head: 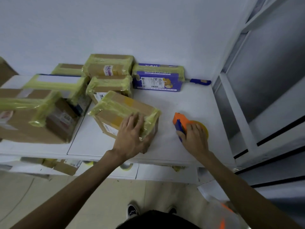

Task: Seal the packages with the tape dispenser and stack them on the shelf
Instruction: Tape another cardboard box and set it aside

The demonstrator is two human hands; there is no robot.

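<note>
1. The left hand (132,134) lies spread on the near right corner of a cardboard box (122,106). Its fingers are flat on the top and clamp nothing.
2. The right hand (193,136) is curled around the orange tape dispenser (180,120), which lies on the white desk (189,100) to the right of that box, apart from it.
3. The box under the left hand sits skewed near the desk's front edge. Yellow tape already bands its top and ends, so its sealing looks finished or nearly so.
4. Just behind that box stand two stacked taped packages (109,75), with a purple carton (158,80) behind and to the right, also taped.
5. To the box's left are a large taped carton (33,116) and a white-topped package (56,83).
6. Every package in view carries tape, so little sealing seems left.
7. The box is not yet stacked with the others, which is likely the remaining step.
8. Below and in front of the box, a lower shelf (148,171) holds more parcels, too blurred to judge.
</note>
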